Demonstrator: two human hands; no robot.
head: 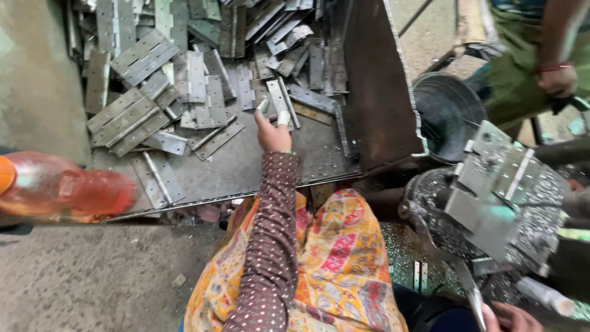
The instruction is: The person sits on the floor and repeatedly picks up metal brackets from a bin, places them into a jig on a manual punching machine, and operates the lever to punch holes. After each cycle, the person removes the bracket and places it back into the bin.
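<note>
My left hand [273, 132], in a brown dotted sleeve, reaches out over a metal tray [246, 172]. Its fingers are apart, and the taped fingertips touch a narrow grey hinge [279, 101] at the edge of a big heap of steel hinges [184, 74]. The hand closes around nothing. My right hand [513, 316] shows only partly at the bottom right corner. It is shut on a metal lever handle [468, 292] that leads up to a press fixture [498, 197] with a hinge plate lying on it.
An orange plastic bottle [61, 193] lies at the left. A rusty upright plate [375, 92] walls off the tray's right side, with a dark bucket [445, 114] behind it. Another person's hand [556, 80] works at the top right. Metal shavings cover the machine.
</note>
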